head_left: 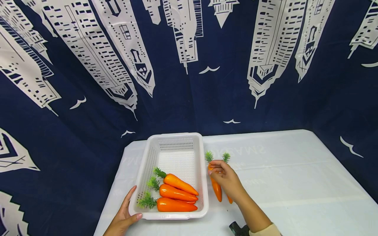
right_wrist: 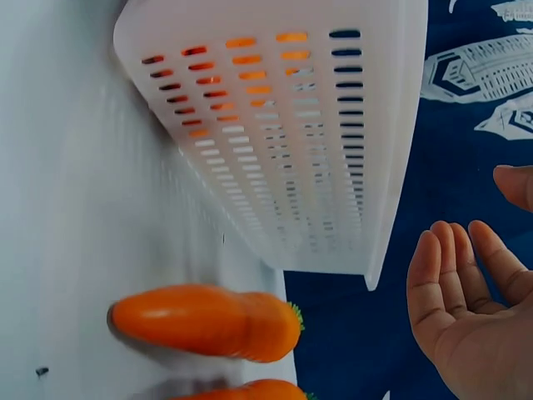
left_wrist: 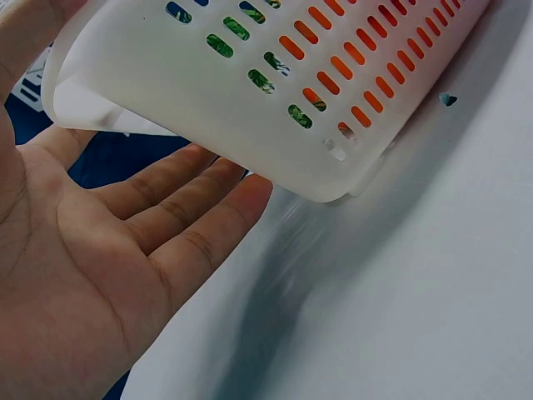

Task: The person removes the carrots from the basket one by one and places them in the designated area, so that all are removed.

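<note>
A white plastic basket (head_left: pixel 204 183) with slotted walls stands on the table. Inside lie several orange toy carrots (head_left: pixel 177 205) with green leafy tops. My left hand (head_left: pixel 122 216) rests against the basket's near left corner, its thumb by the front rim; in the left wrist view its fingers (left_wrist: pixel 208 225) extend fairly straight along the outer wall. Right of the basket, two more carrots lie on the cloth: a nearer one (head_left: pixel 217 190) and another (head_left: pixel 229 198), partly hidden. Above them hovers my right hand (head_left: pixel 228 180), fingers loosely bent and apart from the carrots in the right wrist view.
A white cloth (head_left: pixel 295 183) covers the table. Behind and around it hangs a dark blue curtain (head_left: pixel 218 95) printed with white buildings and birds. A black object (head_left: pixel 239 229) shows at the right wrist, near the sleeve. Small dark specks lie near the carrots.
</note>
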Available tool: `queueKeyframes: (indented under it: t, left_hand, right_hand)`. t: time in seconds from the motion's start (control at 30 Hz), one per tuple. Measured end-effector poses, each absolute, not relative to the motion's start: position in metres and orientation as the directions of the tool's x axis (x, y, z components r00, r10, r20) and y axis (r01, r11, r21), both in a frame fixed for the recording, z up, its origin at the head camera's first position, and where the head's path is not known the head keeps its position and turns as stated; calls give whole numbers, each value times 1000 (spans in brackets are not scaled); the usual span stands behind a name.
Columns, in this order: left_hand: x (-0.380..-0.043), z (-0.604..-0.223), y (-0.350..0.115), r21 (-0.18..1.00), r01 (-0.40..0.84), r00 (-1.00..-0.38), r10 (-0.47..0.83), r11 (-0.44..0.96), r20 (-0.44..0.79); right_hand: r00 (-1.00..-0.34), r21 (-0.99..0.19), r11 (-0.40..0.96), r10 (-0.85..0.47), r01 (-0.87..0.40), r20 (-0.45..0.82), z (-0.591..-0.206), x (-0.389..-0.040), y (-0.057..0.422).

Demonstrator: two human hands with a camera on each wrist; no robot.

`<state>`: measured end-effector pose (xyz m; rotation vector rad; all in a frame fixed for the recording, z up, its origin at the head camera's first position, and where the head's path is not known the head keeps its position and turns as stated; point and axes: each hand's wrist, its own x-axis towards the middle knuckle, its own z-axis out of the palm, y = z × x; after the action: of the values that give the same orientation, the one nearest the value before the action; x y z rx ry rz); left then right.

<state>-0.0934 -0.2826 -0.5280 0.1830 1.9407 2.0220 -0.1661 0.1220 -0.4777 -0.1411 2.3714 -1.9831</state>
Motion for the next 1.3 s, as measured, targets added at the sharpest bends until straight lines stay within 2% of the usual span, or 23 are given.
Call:
queueKeyframes:
  t: [0.33,0.7,1.3]
  left_hand:
    - [-93,-529,-283,991,-128,-935,337,-25,-112]
    - [-93,-530,-283,992,-120,-932,347,-30,-102]
    - [-93,-531,-283,993,-115,-936,338,-30,-98]
  right_hand:
    - [-984,-989,143,-179,-47,21,-474,-163,110]
    - [-965,-982,136,-241,-134,98,-471,-159,95]
    - [-924,-966,150,-354,-212,148,-470,-157,75]
